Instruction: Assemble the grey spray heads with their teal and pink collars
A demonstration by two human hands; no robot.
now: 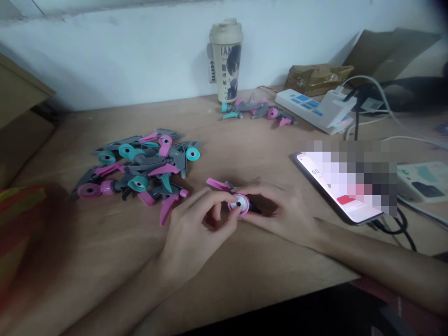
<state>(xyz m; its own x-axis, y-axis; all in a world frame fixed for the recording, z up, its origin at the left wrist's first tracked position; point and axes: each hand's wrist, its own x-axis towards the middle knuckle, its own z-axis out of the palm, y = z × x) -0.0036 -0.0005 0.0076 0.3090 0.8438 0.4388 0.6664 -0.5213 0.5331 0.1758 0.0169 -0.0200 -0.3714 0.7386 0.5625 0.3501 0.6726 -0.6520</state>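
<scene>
A spray bottle trigger head [239, 204] with a pink collar and pink trigger is held between my two hands above the table. The thumb and index finger of my left hand [205, 224] pinch the collar, whose round white inside with a dark centre faces me. From the other side, my right hand [283, 210] wraps its thumb and fingers around the grey body, much of which they hide. To the left lies a pile of trigger spray heads [140, 161] in grey with pink or teal collars and triggers.
Several more spray heads [259, 109] lie near a coffee tumbler [227, 65] by the wall. A white power strip [311, 112] with cables and a taped brown package [318, 77] are at the back right. A lit phone [336, 186] lies beside my right forearm.
</scene>
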